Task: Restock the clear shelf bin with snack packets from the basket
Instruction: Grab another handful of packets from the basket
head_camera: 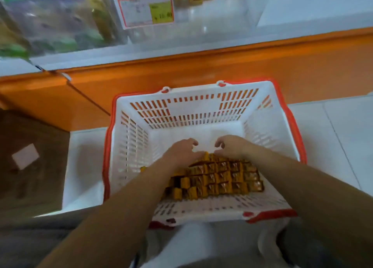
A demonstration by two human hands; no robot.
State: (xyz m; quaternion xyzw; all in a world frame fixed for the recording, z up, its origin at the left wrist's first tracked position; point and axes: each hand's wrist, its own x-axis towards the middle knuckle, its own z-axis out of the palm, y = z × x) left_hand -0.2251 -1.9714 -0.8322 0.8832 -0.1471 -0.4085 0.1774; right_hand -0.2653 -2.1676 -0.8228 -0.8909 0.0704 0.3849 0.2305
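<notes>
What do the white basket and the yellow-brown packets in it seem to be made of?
The white slotted basket with orange-red rim looks like moulded hard plastic, smooth and slightly glossy, judging by its even slots. The small yellow-brown snack packets are probably glossy film or foil, given their glinting highlights, though blur leaves this open.

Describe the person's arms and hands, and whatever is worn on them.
The left forearm and the right forearm are bare as far back as the frame shows; no sleeves in view. The left hand and the right hand are ungloved, and no watch, bracelet or ring shows on either. Slight blur could hide fine marks.
</notes>
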